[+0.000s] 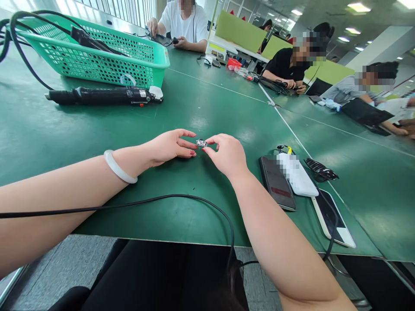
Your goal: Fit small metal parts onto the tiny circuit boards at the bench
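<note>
Between my two hands, just over the green table (pixel 168 216), is a small dark and silver part (pixel 201 143), perhaps a piece of electronics; its exact kind is too small to tell. My right hand (pixel 228 153) pinches it at its right end with thumb and forefinger. From the other side my left hand (pixel 173 146) reaches toward it, fingers apart and a fingertip close to the part's left end; whether it touches, I cannot tell. A white bangle (pixel 119 167) circles the left wrist.
A green plastic basket (pixel 106 52) with black cables stands at upper left, a black electric screwdriver (pixel 103 96) before it. Phones (pixel 278 183) and a white power bank (pixel 300 175) lie at right. A black cable (pixel 155 198) crosses the near table. Several people sit farther off.
</note>
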